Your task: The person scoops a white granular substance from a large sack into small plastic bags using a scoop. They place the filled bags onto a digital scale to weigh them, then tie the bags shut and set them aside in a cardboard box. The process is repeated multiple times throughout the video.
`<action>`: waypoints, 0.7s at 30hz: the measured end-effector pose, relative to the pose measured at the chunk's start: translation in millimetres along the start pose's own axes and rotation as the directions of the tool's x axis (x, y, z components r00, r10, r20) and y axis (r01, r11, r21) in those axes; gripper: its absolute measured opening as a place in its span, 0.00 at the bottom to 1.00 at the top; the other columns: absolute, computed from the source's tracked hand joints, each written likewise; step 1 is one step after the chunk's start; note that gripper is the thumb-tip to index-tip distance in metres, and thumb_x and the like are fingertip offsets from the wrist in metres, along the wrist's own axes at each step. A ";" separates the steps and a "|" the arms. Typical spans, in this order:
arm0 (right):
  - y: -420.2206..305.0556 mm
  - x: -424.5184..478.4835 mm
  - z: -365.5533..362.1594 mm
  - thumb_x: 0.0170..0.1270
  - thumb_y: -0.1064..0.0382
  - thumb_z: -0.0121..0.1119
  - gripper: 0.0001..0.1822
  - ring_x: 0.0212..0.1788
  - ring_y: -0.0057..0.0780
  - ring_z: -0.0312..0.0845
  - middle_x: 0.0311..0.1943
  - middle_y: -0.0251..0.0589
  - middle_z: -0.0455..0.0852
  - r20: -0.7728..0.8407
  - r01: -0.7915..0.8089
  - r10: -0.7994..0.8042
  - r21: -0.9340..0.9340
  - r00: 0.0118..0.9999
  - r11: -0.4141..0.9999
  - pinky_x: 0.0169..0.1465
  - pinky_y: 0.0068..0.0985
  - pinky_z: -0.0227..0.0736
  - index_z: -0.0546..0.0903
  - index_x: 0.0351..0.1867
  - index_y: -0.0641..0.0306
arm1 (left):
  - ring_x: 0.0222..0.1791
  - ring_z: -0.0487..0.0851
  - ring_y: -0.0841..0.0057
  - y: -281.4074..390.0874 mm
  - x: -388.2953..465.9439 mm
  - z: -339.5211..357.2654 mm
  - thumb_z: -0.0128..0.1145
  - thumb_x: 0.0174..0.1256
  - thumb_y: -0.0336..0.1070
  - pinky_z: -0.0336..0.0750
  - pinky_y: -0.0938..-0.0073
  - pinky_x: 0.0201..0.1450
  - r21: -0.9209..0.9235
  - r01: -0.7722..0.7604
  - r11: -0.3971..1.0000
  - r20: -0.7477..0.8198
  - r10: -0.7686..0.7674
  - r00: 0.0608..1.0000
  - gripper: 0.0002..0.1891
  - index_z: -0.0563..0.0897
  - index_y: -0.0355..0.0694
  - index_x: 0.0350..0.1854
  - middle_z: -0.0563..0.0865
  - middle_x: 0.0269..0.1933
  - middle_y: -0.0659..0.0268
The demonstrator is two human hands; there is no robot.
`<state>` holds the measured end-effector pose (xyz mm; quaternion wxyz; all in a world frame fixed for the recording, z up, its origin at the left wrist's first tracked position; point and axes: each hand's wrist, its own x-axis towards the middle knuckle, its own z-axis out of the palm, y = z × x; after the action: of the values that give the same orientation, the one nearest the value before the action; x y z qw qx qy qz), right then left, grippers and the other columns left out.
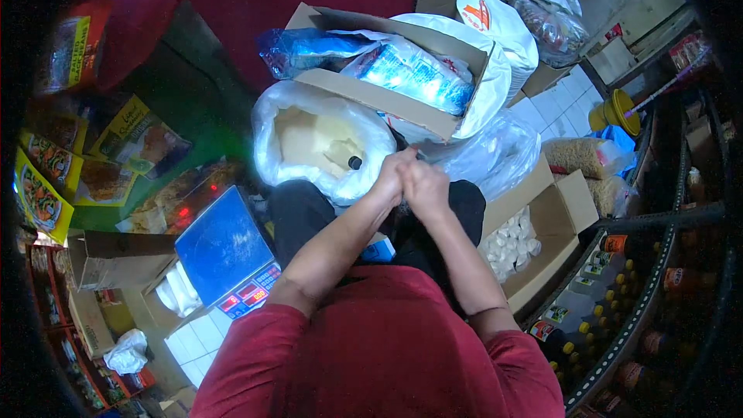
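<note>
My left hand (390,177) and my right hand (426,183) meet in front of my knees, fingers curled together. Whatever may be between them is hidden. Just beyond my left hand stands a plastic-lined sack (267,122), its mouth rolled open around pale powder (307,133). A dark handle end (355,162) sticks out of the powder. To the right of my hands lies loose clear plastic (493,154). Beside my right knee a cardboard box (548,244) contains several small white knotted bags (514,244). A digital scale (223,244) with a blue platform stands left of my left knee.
Behind the sack, a cardboard box (371,98) holds blue-and-white plastic packs (406,72). White bags (522,52) crowd its right side. Bottles with yellow caps (580,296) line the right shelf. Printed food pouches (139,139) hang at left. A yellow bucket (615,113) stands far right.
</note>
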<state>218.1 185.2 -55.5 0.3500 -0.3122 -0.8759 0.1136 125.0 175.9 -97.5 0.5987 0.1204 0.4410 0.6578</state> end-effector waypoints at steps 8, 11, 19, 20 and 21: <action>18.3 -4.4 3.5 0.67 0.55 0.53 0.18 0.26 0.50 0.78 0.21 0.51 0.79 -0.015 -0.002 0.002 -0.013 1.000 1.000 0.31 0.44 0.71 0.76 0.21 0.61 | 0.23 0.72 0.83 23.0 -20.5 6.9 0.52 0.72 0.48 0.67 0.76 0.25 0.081 0.062 0.995 0.064 -0.067 0.996 0.16 0.78 0.43 0.28 0.75 0.23 0.74; 48.9 -1.6 -10.9 0.71 0.54 0.50 0.18 0.27 0.55 0.76 0.23 0.54 0.78 -0.004 -0.374 0.377 0.115 0.926 0.920 0.33 0.43 0.68 0.77 0.28 0.65 | 0.19 0.67 0.85 47.1 -32.5 14.5 0.53 0.69 0.56 0.61 0.81 0.22 0.268 0.074 0.961 -0.020 -0.071 0.997 0.20 0.77 0.45 0.26 0.72 0.21 0.74; 32.4 -13.8 -32.2 0.73 0.57 0.49 0.17 0.28 0.49 0.72 0.24 0.53 0.74 0.121 -0.322 0.298 0.374 0.947 0.870 0.33 0.37 0.66 0.73 0.29 0.70 | 0.33 0.77 0.83 82.8 -31.8 -10.4 0.53 0.69 0.55 0.71 0.78 0.41 0.608 -0.039 0.793 0.209 -0.112 0.972 0.23 0.86 0.36 0.39 0.85 0.34 0.69; 29.0 -13.3 -34.1 0.73 0.57 0.50 0.17 0.30 0.53 0.73 0.26 0.55 0.75 0.157 -0.329 0.290 0.366 0.944 0.870 0.34 0.39 0.67 0.74 0.30 0.70 | 0.34 0.78 0.83 83.8 -33.4 -8.5 0.55 0.69 0.52 0.72 0.79 0.42 0.647 -0.028 0.762 0.250 -0.178 0.952 0.21 0.86 0.36 0.41 0.86 0.36 0.69; 27.5 -13.2 -34.6 0.72 0.58 0.50 0.16 0.30 0.53 0.73 0.27 0.54 0.75 0.147 -0.311 0.276 0.364 0.950 0.878 0.34 0.38 0.67 0.75 0.31 0.69 | 0.36 0.79 0.84 83.6 -34.3 -6.7 0.57 0.69 0.50 0.72 0.81 0.43 0.684 -0.022 0.729 0.290 -0.244 0.925 0.19 0.86 0.35 0.42 0.87 0.38 0.69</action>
<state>262.1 197.7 -49.0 0.3426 -0.3614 -0.7942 0.3483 72.1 151.2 -28.2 0.6230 0.4205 0.5383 0.3811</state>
